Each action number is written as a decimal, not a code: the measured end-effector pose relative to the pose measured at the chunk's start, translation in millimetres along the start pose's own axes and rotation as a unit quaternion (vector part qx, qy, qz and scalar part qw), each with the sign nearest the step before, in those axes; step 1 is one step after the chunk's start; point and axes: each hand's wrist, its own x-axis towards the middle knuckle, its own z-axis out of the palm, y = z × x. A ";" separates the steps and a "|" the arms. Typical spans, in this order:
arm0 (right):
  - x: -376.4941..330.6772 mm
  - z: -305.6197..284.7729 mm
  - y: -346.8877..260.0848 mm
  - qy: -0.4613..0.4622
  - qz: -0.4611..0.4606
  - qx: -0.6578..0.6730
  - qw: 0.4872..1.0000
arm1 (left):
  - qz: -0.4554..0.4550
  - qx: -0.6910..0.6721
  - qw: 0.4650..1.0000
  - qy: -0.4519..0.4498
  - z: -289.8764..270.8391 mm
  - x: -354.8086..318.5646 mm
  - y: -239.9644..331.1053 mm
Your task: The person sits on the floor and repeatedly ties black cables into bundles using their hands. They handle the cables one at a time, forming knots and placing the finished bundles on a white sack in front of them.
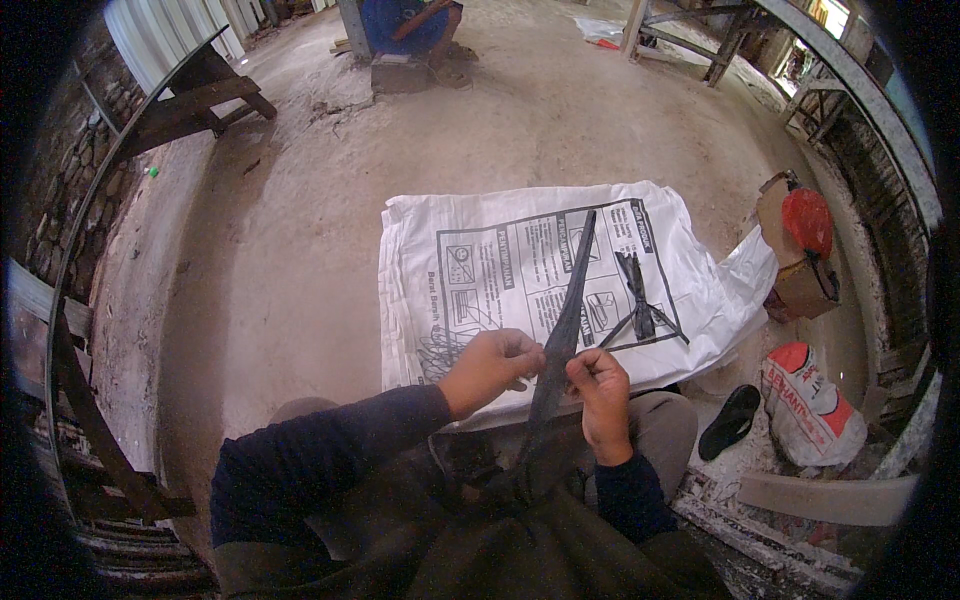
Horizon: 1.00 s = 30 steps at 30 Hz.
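A long, thin black strip, tapering toward its far end, runs from near my lap out over a white printed sack. I cannot tell if the strip is cloth or plastic. Its left edge is pinched in my left hand, thumb against fingers. My right hand pinches the opposite edge, a little nearer to me. The sack lies flat before me, its near edge at my knees. On its right part rests a bunched black piece with thin ends spread out.
To the right are a cardboard box with a red bag on it, a black sandal and a red-and-white sack. A person sits at the far side. Wooden frames stand at the back right.
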 end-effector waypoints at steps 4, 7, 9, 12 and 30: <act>5.0 -6.0 8.0 -0.004 -0.019 -0.002 1.000 | -0.022 -0.044 0.999 -0.005 2.5 -1.4 2.2; 2.9 -3.6 2.8 -0.008 0.008 0.046 0.999 | -0.032 -0.112 0.993 -0.017 4.4 -3.4 4.1; 3.7 -5.2 4.7 -0.007 0.015 0.042 0.999 | -0.031 -0.145 0.989 -0.026 5.1 -4.0 3.4; 5.7 -7.8 9.9 -0.016 0.027 0.026 0.999 | -0.030 -0.159 0.986 -0.031 7.0 -4.1 2.4; 2.5 -4.6 2.0 -0.044 0.027 0.016 0.999 | 0.005 -0.076 0.997 0.005 8.3 -0.1 -8.0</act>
